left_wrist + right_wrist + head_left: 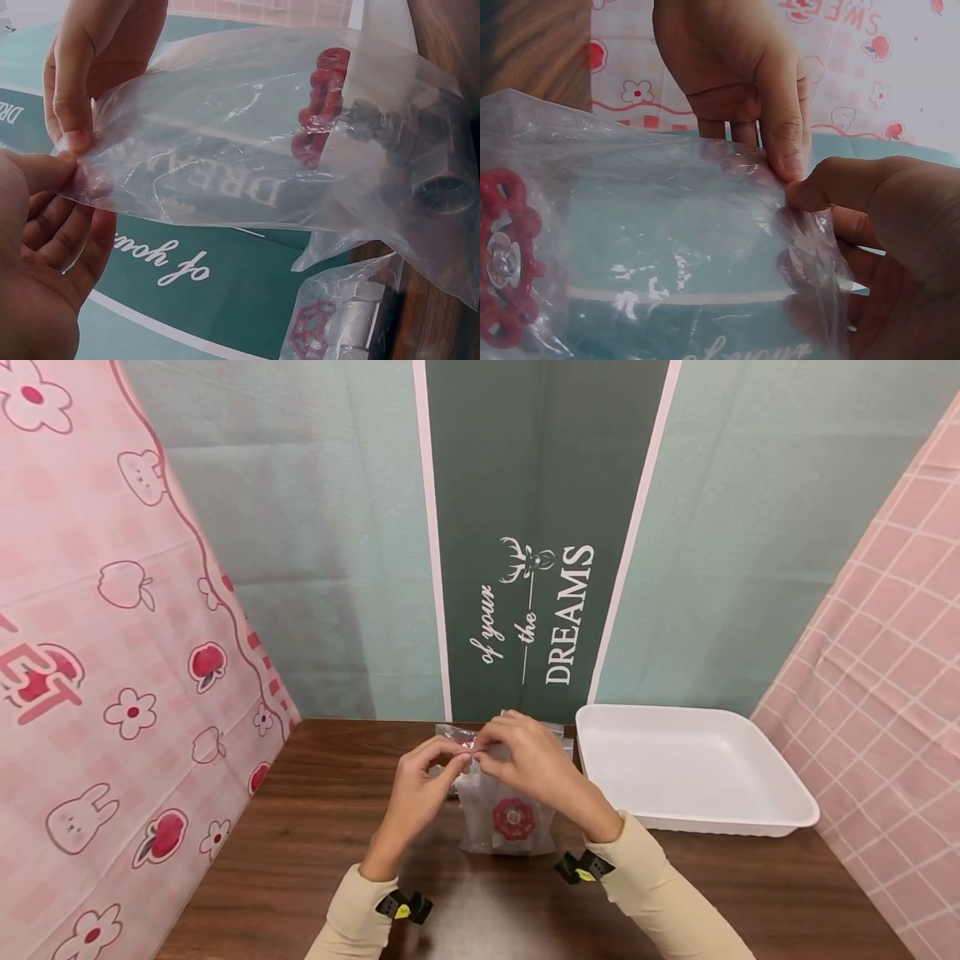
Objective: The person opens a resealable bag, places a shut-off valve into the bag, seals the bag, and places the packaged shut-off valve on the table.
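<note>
A clear plastic bag (480, 827) stands on the table with a metal valve (442, 161) inside. The valve's red handwheel (514, 820) shows through the film and faces up. My left hand (418, 787) pinches the bag's top edge between thumb and fingers. Right beside it, my right hand (536, 764) pinches the same edge, and the fingertips of both hands meet. In the right wrist view, several fingers of my right hand (900, 232) lie behind the film. Whether the bag's mouth is sealed, I cannot tell.
Behind this bag lies another bagged valve (360, 319) with a red wheel. A white rectangular tray (693, 822) stands at the right on the brown wooden table (300, 860). Printed cloths hang at the back and both sides.
</note>
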